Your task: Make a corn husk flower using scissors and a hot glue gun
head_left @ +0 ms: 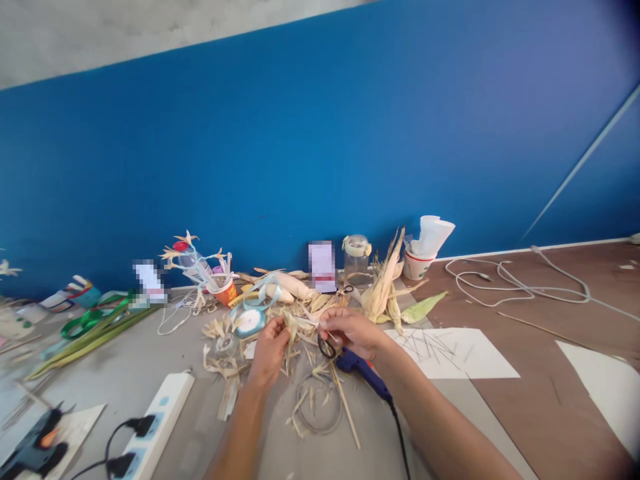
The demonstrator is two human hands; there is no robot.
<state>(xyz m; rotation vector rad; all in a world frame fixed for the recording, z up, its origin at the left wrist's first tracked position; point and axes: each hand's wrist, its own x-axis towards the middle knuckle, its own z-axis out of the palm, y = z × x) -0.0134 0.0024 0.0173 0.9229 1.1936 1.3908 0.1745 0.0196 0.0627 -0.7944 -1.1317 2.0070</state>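
Observation:
My left hand [271, 348] pinches a pale strip of corn husk [291, 325] above the middle of the table. Close by on its right, my right hand [353, 329] is closed on scissors; a black handle loop [327, 348] hangs below the fingers. The thin blades point left toward the husk, though whether they touch it I cannot tell. Under my right wrist lies a blue glue gun [363, 371] with a black cord. Loose husk scraps and a coil of thin wire [317, 405] are spread below the hands. A roll of light blue ribbon [250, 323] sits left of them.
Behind the hands stand a phone [322, 267], a lidded jar [357, 257], dried husks [385, 293] and a paper cup [419, 265]. Thin sticks lie on white paper [480, 353] at right. A power strip [163, 417] and another glue gun [37, 443] occupy the front left.

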